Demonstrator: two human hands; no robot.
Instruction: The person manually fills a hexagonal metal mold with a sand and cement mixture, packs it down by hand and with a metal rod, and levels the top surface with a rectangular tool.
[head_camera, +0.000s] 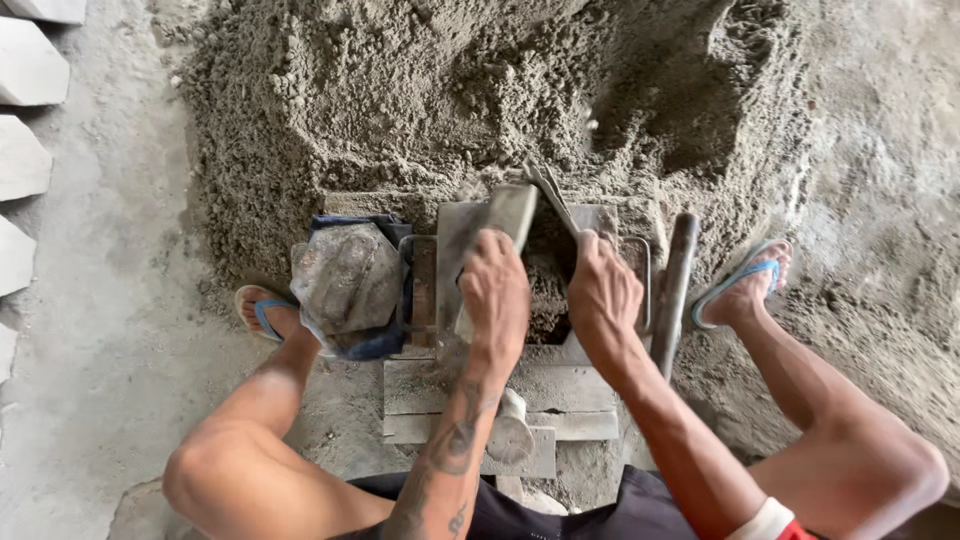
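Squatting worker's left hand (493, 290) grips flat grey wooden tamper (503, 225), right hand (602, 290) clasps rectangular metal mould (545, 285) rim at 3 o'clock; sand-cement heap (450, 90) at 12; best tamped evenly.

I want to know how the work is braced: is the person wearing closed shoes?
No: both feet wear open blue-strapped flip-flops, the left flip-flop and the right flip-flop, planted either side of the metal mould.

left hand (495, 290) fisted, gripping; right hand (602, 295) curled, gripping; arms extended
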